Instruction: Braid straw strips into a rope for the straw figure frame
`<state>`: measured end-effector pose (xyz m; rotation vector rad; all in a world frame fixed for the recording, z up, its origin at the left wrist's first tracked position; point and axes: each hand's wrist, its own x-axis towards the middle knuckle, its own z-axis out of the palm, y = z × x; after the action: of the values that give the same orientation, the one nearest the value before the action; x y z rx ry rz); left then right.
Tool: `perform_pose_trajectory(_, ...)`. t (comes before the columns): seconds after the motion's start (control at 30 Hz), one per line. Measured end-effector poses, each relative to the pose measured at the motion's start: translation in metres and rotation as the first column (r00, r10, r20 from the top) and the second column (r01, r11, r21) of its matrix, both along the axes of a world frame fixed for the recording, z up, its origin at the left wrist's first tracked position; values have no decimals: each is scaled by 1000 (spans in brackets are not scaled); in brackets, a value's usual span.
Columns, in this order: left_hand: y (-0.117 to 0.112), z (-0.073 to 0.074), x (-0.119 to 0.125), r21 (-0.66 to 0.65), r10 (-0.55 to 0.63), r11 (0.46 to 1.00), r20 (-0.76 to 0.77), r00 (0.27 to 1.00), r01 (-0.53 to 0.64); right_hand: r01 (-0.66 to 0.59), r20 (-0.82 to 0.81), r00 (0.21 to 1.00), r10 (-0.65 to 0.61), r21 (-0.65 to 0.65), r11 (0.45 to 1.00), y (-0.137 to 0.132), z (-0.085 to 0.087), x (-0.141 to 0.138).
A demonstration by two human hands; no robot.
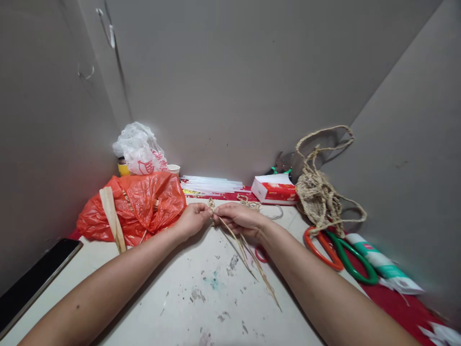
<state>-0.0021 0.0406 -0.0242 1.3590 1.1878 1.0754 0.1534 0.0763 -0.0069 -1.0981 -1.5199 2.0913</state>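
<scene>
As both bare forearms are reaching across a stained, pale worktop [173,298], a person's left hand [194,218] and right hand [239,218] are meeting at the center of the dial, fingertips nearly touching. Between them, a braided plant-fiber cord [212,203] is standing out just above and below the fingers. The left thumb and fingertips are pinching it from the nine o'clock side; the right thumb and fingertips are pressing together on it from three o'clock. Loose fiber strands [266,278] are trailing from below the right hand toward five o'clock.

Around the hands, an orange plastic bag [162,192] is slumping at nine o'clock, a pale flat strip [113,221] leaning on its near side. A black smartphone [38,283] is lying toward eight. At ten, a white plastic bag [140,146] with red print is crumpling beside a yellow container [123,168] and a paper cup [173,169]. Translucent sticks [212,183] are resting at twelve, near the wall.

Toward half past two, a red-and-white box [279,192] is touching a tangled heap of braided rope [317,197], which is sitting at three. Below that heap, an orange loop handle [336,262] and a green loop handle [372,275] are lying beside a teal-and-white packet [383,264], toward half past three.
</scene>
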Motion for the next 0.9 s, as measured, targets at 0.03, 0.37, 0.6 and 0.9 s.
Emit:
perform_pose_trajectory(0.03, -2, 2, 0, -23, -7, 1000, 27, 1000, 8, -1, 13, 1000, 1, 28, 1000, -1, 1, 0)
perform_pose_trajectory(0.37, 1, -2, -6, -136, -11, 991, -23, 1000, 8, -96, 339, 938, -72, 455, 885, -4, 1, -3)
perform_pose_trajectory(0.6, 3, -3, -4, -70, 41, 996, -93, 995, -47, -277, 517, 838, -176, 680, 679, -7, 6, -3)
perform_pose_trajectory(0.9, 2, -2, -3, -90, 66, 993, -55, 996, -71, -72, 404, 902, -150, 484, 872, -23, 14, -16)
